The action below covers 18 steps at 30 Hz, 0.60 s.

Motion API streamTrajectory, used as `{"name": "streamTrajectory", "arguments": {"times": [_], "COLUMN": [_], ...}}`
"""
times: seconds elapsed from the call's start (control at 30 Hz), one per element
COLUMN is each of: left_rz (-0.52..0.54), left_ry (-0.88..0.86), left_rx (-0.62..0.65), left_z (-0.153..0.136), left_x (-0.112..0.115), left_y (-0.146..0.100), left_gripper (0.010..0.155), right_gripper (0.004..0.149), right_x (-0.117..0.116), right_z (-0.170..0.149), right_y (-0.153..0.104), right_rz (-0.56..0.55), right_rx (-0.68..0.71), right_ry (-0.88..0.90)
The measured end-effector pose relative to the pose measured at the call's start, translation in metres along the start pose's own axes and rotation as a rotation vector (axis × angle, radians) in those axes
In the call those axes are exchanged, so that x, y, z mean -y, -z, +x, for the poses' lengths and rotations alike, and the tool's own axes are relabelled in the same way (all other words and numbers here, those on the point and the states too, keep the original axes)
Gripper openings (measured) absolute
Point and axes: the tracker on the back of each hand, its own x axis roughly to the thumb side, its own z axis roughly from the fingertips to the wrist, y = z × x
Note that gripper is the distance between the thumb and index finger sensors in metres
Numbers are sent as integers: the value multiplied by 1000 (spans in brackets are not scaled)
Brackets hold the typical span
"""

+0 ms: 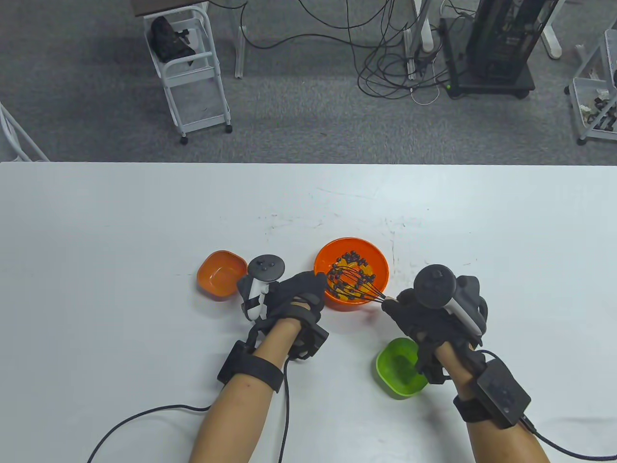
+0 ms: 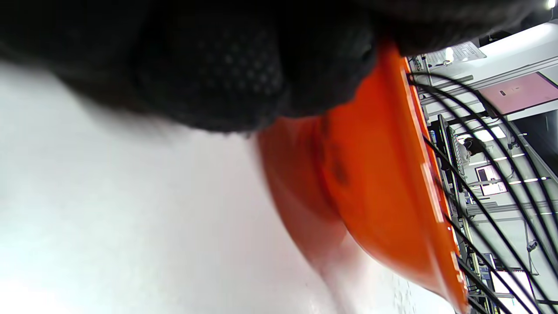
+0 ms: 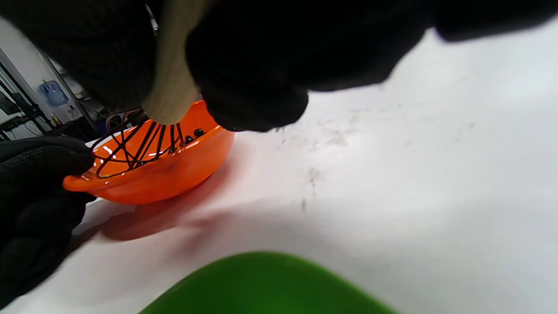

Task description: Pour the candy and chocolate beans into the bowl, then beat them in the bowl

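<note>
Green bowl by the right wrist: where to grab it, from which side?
Pinch the green bowl at its left rim, coming from the left side. It sits upright and looks empty; its right edge lies under the right hand, which holds the whisk in the orange bowl. Only the left rim is clearly exposed.

White table point(image 1: 120, 231), faintly scuffed beyond the hands. On it stood a large orange bowl point(image 1: 377, 263) between the left hand point(image 1: 294, 294) and right hand point(image 1: 424, 313), a small orange bowl point(image 1: 219, 276) just outside the left hand, and a green bowl point(image 1: 397, 369) partly under the right wrist.
</note>
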Motion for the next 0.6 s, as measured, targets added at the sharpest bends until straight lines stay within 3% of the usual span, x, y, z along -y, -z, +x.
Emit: {"name": "streamTrajectory", "arguments": {"times": [0.13,0.3,0.5,0.6], "left_rz": [0,-2,2,1], "left_ry": [6,11,13,10], "left_rx": [4,9,7,3], "left_z": [0,1,0,0], "left_x": [0,0,0,0], "left_y": [0,0,1,1], "left_gripper": [47,47,47,47], "right_gripper": [59,60,62,65], "right_x": [10,4,-25,-21], "right_z": [3,2,-11,-9], "right_y": [-7,-5,14,12], "right_rz": [-83,-183,-32,36], "right_rx": [-45,-90,-24,-9], "right_ry": [-90,-140,130,107]}}
